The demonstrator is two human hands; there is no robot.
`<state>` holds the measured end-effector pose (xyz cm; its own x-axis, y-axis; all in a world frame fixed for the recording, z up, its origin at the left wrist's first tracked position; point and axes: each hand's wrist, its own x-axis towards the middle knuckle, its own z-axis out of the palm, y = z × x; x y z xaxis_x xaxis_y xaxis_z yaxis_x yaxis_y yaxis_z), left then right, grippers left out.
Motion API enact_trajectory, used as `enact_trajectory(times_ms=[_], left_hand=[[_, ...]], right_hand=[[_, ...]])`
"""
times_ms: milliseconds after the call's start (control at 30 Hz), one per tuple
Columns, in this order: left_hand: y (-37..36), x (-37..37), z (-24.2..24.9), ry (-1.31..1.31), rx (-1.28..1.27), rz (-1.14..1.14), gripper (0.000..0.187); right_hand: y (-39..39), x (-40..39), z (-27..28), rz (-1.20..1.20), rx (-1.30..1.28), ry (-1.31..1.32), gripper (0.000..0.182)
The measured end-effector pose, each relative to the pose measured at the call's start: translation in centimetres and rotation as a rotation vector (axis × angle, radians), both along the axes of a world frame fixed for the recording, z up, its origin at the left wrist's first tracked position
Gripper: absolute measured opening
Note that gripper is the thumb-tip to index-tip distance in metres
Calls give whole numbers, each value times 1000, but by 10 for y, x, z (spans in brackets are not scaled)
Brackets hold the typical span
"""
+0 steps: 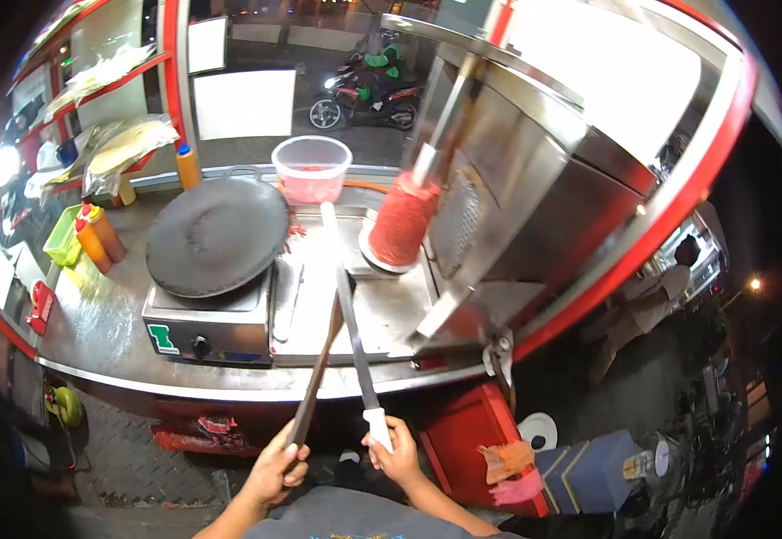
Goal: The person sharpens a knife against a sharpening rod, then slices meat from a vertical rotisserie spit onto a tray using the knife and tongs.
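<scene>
My left hand (274, 469) is closed around the end of a long dark rod (315, 386), which slants up over the counter edge. In my right hand (395, 454) is the white handle of a long knife (361, 364). The blade points up and away over the metal tray (393, 314), and the rod and blade meet or overlap near its middle. Beyond them, a red cone of meat (403, 220) stands on a vertical spit beside the metal grill housing (535, 180). Neither tool visibly touches the meat.
A round black griddle (217, 235) sits on a burner at left. Behind the tray is a clear tub (312, 169) with red contents. Sauce bottles (94, 244) and a green basket (64, 235) stand far left. Below right are a red drawer (472, 440) and a blue-grey box (589, 472).
</scene>
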<state>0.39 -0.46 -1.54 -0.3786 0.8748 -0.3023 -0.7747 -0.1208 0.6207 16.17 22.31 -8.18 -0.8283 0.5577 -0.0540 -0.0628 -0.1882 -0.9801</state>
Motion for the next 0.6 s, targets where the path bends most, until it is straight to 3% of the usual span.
enact_trajectory(times_ms=[300,600], left_hand=[[33,-56,-31,182,124,-81,66],[32,-91,-6,402,61,-216,68]], right_hand=[[19,-77,24,-62,48,52,45],[7,-100,51,-110,110,117,46]])
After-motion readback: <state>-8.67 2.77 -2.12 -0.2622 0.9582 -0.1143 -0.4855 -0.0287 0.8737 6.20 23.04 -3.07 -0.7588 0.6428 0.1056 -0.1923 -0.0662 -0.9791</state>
